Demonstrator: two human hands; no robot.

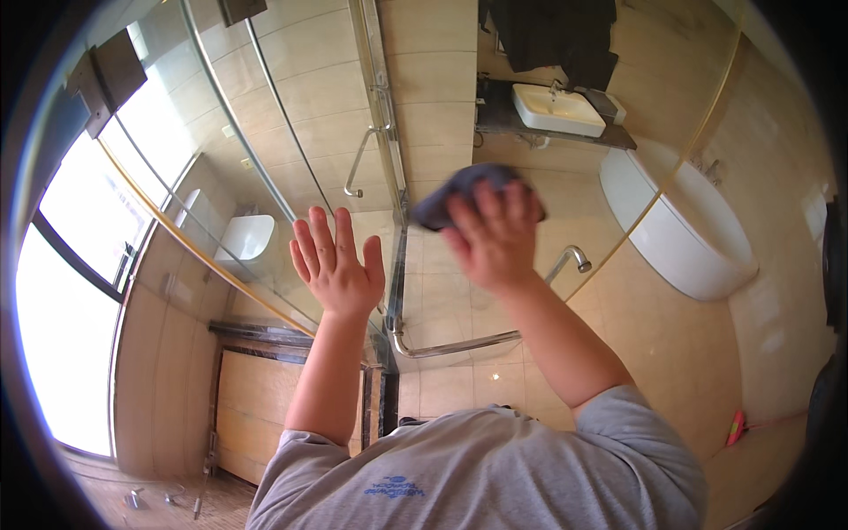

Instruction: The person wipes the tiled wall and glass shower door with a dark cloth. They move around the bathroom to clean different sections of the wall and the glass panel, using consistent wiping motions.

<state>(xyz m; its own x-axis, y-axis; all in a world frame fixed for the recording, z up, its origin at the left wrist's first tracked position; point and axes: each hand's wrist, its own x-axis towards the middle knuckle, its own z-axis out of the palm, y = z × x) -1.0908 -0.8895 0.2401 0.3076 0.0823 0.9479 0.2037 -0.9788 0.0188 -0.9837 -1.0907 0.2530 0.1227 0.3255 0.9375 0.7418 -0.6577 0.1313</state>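
A dark grey cloth (442, 205) lies under the palm and fingers of my right hand (496, 231), which is slightly blurred. The hand holds it spread against what looks like the clear glass door (565, 190) of a shower enclosure. To its left, my left hand (340, 278) is raised with flat, spread fingers and nothing in it. It faces the glass beside the upright door edge; whether the palm touches is hard to tell. Below both hands a bent metal bar handle (459, 347) runs from the door edge up to the right, partly behind my right forearm.
A white toilet (247, 240) stands behind glass on the left, near a bright window (66, 327). Beyond the glass are a white basin (558, 109) on a dark counter (609, 135) and a white bathtub (676, 221). A second metal handle (358, 163) sits farther up.
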